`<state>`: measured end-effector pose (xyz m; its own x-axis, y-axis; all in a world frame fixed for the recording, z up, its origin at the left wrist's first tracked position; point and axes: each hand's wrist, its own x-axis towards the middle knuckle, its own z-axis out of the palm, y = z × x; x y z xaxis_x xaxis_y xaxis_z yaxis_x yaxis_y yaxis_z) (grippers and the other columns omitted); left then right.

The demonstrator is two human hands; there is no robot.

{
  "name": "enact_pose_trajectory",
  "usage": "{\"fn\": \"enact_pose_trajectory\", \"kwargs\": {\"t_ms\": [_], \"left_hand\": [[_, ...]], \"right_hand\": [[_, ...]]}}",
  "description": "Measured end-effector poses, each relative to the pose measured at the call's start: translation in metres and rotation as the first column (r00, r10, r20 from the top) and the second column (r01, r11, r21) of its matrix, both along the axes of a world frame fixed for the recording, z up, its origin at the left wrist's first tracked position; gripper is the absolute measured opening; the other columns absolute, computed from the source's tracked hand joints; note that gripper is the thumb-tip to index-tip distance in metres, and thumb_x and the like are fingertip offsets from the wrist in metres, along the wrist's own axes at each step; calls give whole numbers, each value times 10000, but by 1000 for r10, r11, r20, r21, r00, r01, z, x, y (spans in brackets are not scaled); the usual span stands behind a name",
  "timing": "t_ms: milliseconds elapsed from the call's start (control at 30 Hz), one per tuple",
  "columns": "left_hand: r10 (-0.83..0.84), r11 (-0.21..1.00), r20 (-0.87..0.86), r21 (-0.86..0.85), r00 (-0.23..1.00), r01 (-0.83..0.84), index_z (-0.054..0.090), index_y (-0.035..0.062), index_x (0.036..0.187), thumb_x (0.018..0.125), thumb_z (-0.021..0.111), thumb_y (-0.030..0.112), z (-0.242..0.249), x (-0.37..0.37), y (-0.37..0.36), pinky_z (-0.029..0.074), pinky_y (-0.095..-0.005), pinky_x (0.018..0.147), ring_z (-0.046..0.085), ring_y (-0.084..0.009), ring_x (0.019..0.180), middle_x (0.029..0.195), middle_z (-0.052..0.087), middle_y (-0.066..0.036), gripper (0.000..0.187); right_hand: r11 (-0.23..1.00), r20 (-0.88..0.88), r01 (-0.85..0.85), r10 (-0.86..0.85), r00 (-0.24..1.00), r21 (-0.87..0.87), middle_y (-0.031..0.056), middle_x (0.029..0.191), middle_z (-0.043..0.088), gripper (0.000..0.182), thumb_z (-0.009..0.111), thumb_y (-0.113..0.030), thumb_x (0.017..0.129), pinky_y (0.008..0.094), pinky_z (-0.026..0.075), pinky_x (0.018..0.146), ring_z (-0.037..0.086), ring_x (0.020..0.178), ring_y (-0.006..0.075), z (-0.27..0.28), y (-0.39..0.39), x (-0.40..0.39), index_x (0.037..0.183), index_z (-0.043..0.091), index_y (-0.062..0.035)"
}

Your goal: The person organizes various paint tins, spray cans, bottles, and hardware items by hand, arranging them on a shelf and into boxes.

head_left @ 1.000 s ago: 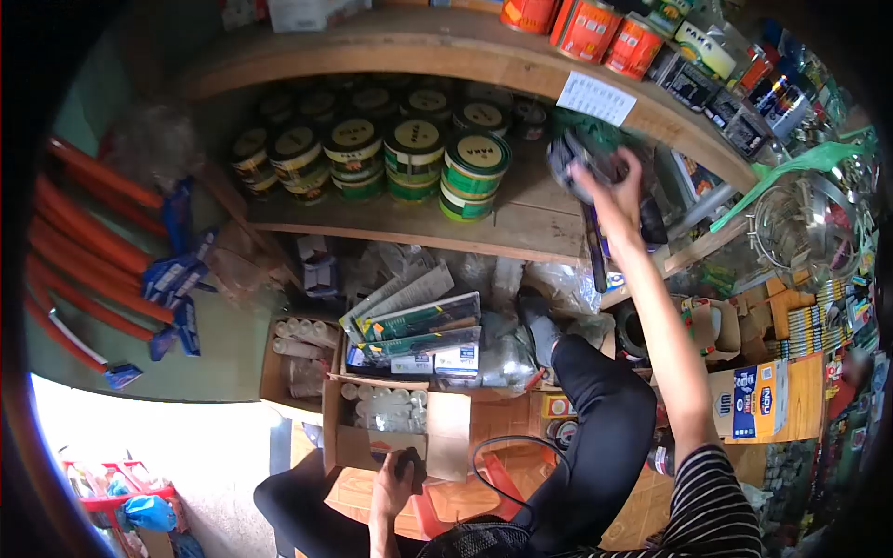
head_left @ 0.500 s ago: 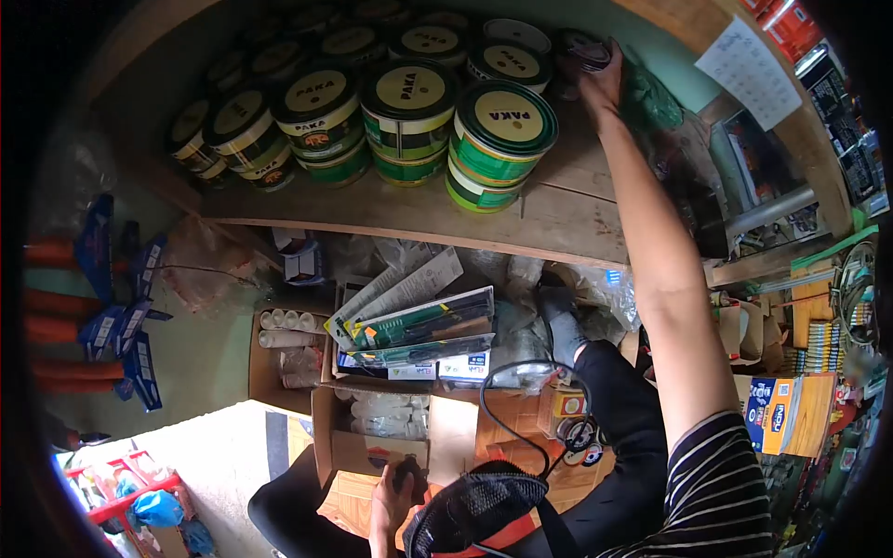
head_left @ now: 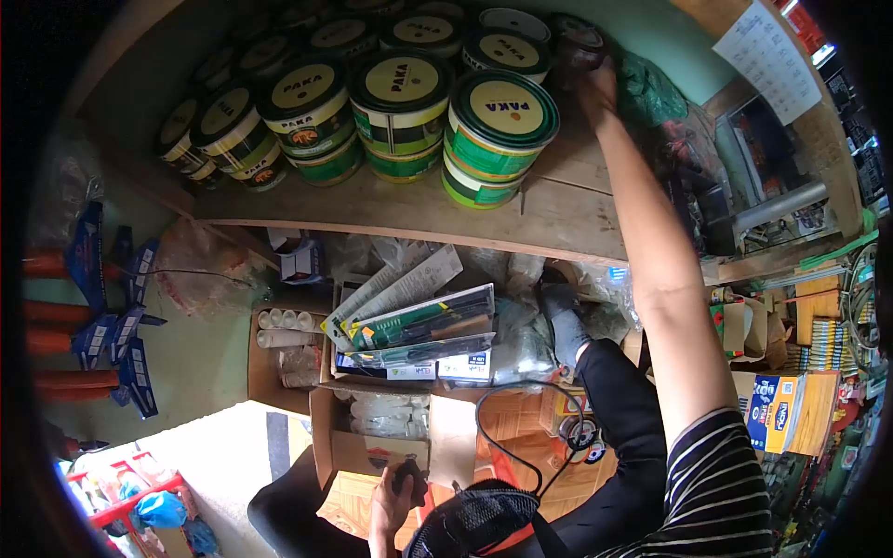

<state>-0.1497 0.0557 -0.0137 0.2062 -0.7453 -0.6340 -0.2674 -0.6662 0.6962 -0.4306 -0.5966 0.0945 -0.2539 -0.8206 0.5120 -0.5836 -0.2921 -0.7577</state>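
Note:
My right hand reaches deep into the wooden shelf, its fingers closed around a small dark reddish can at the back. Shadow partly hides those fingers. Left of it are stacked green and cream PAKA paint cans, most two high. Low in the view, my left hand is closed around a dark, crumpled-looking object whose kind I cannot make out. That hand is beside an open cardboard box with clear plastic-wrapped items.
Green plastic bags crowd the shelf's right side. Beneath the shelf lie blister-packed tools and a box of white tubes. A black mesh item with a cable is near my lap. Orange-handled tools hang left.
My right hand has moved slightly down the can, which now stands more upright to view. The camera view has shifted a little. My left hand stays nearly still.

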Motion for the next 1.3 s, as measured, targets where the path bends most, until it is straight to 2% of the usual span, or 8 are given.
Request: {"fn": "enact_pose_trajectory", "kwargs": {"t_ms": [467, 700, 833, 867, 900, 1000, 1133, 1300], "left_hand": [[-20, 999, 56, -45, 998, 23, 574, 17, 1269, 956, 642, 177, -26, 5, 21, 579, -402, 816, 729, -329, 959, 1048, 724, -221, 358], [190, 980, -166, -28, 968, -197, 586, 55, 1266, 941, 670, 197, -108, 12, 75, 541, -414, 892, 681, -369, 1071, 1122, 700, -225, 365], [7, 983, 8, -182, 1000, -6, 583, 32, 1257, 948, 662, 189, -38, 5, 38, 544, -399, 884, 692, -337, 1050, 1103, 704, -214, 356], [8, 980, -53, -198, 999, -18, 579, 17, 1259, 953, 651, 180, -12, 0, 26, 548, -386, 871, 699, -312, 1029, 1086, 706, -209, 354], [4, 979, -20, -204, 1000, -8, 584, 18, 1258, 953, 648, 174, -14, -1, 30, 551, -375, 861, 705, -290, 1014, 1080, 709, -203, 348], [-19, 944, -39, -331, 999, 5, 623, 10, 1188, 946, 670, 167, -70, 6, 58, 537, -371, 835, 692, -262, 916, 1009, 705, -159, 293], [-142, 953, 103, -256, 985, 164, 595, 21, 1261, 938, 664, 268, -40, 4, 61, 550, -447, 875, 681, -413, 1053, 1129, 688, -265, 412], [-106, 943, 189, -293, 976, 159, 602, 40, 1274, 933, 670, 296, -26, 9, 69, 539, -451, 916, 664, -422, 1090, 1158, 678, -271, 432]], "right_hand": [[993, -128, -109, 113, 985, 39, 206, 1312, 625, 979, 894, -493, 653, 444, 474, 1013, 599, 1213, 377, -2, -15, -19, 1390, 453, -25], [996, -88, -77, 72, 994, -51, 124, 1170, 692, 654, 822, -366, 804, 370, 510, 931, 660, 1065, 237, -32, -33, -27, 1306, 560, -40], [899, -185, -367, 329, 926, -240, 154, 1164, 650, 298, 677, -89, 896, 392, 498, 880, 634, 979, 273, 4, 133, 7, 1171, 600, -4], [869, 0, -495, 495, 869, 13, 137, 1140, 661, 277, 657, -62, 902, 340, 507, 862, 640, 981, 215, 34, 200, 12, 1172, 622, -13], [809, -252, -587, 572, 781, 17, 121, 1098, 680, 247, 654, -32, 893, 305, 530, 810, 657, 948, 197, 57, 243, -1, 1140, 668, -29], [676, -580, -618, 334, 743, -402, 99, 910, 692, 96, 683, 20, 817, 334, 539, 676, 686, 798, 228, 162, 334, -20, 887, 720, -35], [793, -409, -163, -118, 905, -587, 136, 1072, 639, 266, 715, -116, 872, 374, 476, 894, 621, 1007, 305, 291, 340, -54, 1106, 635, -20], [862, -704, 252, -505, 499, -440, 211, 1268, 548, 545, 694, -397, 902, 534, 447, 982, 552, 1178, 397, 311, 288, -121, 1237, 566, 14]]}}
